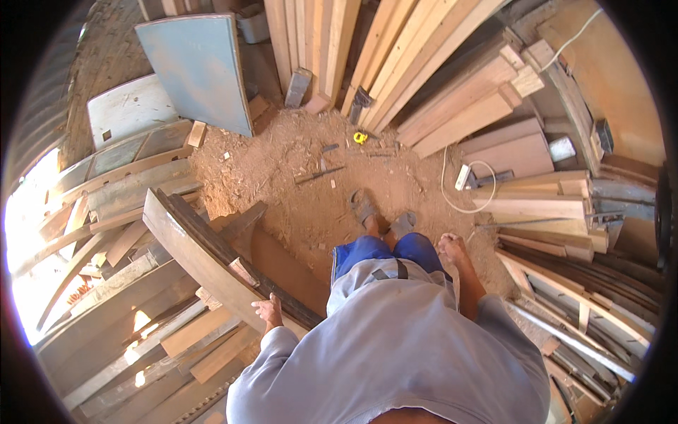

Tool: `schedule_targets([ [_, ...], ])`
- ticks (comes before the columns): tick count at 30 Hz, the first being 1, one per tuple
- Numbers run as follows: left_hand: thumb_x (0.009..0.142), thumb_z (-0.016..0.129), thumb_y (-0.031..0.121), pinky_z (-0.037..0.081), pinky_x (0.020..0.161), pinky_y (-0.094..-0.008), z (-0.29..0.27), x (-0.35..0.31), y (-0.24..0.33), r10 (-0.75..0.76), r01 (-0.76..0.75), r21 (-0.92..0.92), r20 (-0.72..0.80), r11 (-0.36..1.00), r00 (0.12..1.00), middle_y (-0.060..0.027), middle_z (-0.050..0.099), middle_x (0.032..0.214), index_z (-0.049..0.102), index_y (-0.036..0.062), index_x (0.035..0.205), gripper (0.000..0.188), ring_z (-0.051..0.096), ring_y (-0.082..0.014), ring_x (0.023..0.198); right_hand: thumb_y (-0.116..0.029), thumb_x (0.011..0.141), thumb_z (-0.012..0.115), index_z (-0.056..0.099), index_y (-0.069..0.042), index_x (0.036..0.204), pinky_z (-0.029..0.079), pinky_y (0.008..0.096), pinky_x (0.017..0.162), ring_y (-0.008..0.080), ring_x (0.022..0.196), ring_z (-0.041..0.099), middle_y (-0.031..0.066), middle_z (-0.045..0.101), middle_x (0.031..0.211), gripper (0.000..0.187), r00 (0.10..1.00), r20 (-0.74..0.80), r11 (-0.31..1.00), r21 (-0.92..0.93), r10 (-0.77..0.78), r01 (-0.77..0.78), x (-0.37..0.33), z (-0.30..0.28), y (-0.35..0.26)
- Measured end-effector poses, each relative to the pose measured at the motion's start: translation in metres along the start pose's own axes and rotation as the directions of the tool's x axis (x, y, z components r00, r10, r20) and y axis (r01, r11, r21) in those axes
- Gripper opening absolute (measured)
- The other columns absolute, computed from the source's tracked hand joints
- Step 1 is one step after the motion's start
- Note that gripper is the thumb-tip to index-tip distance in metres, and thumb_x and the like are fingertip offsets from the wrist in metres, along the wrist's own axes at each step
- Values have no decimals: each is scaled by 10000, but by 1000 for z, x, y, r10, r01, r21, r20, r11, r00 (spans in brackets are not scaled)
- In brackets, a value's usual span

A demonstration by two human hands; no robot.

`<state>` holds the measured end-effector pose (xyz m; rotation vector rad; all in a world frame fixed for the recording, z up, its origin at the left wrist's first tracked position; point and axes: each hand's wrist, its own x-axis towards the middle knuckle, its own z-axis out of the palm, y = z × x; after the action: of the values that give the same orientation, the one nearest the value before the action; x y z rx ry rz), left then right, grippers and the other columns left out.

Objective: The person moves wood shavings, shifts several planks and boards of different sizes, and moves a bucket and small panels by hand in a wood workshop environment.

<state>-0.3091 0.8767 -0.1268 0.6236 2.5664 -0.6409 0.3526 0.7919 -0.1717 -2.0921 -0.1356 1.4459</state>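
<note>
My left hand [268, 312] is at the edge of a long wooden plank [205, 256] on my left, with its fingers stretched out and touching the wood. Dark boards [279, 293] lie alongside that plank, with a small wood offcut [244, 271] on top. Near my right thigh hangs my right hand [452, 250], its fingers curled in. Whether anything is inside those fingers is hidden. I stand in sandals [402, 225] on a ground strewn with sawdust and chips.
A yellow tape measure [360, 138] lies on the ground ahead. Long timber beams [417, 53] stand or lean beyond it, near a blue panel [194, 67]. Stacked boards [540, 208] fill the right, where a white cable [443, 180] loops on the ground. More planks [127, 304] lie at left.
</note>
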Motion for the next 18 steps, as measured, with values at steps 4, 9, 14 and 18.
schedule_targets([
  [4,818,575,594,397,998,-496,1,6,-5,33,-31,37,-38,999,999,-382,374,1322,101,-105,1443,1051,449,-471,1210,-174,902,566,581,-8,1000,373,248,386,122,493,532,36,593,718,194,998,26,988,-148,54,-50,10,17,-71],
  [9,810,577,604,399,999,-485,2,-6,4,40,-38,24,-68,999,997,-365,414,1300,110,-108,1439,1059,468,-446,1200,-193,842,623,606,-18,1056,423,270,402,146,525,576,57,629,738,277,975,221,981,-178,-33,74,48,24,-122],
  [14,818,591,508,383,1006,-514,23,-48,25,50,-50,7,-275,999,960,-340,401,1349,269,-52,1428,889,456,-474,1201,-224,845,598,641,-16,962,439,298,432,148,534,574,62,634,734,242,961,277,905,-412,10,109,64,70,-179],
  [18,826,619,253,499,777,-373,19,-124,88,412,-321,-584,25,746,911,-180,665,977,652,27,1049,319,639,-293,892,-226,863,557,658,-39,820,443,308,452,142,543,572,60,631,710,217,922,387,766,-597,16,238,128,88,-194],
])
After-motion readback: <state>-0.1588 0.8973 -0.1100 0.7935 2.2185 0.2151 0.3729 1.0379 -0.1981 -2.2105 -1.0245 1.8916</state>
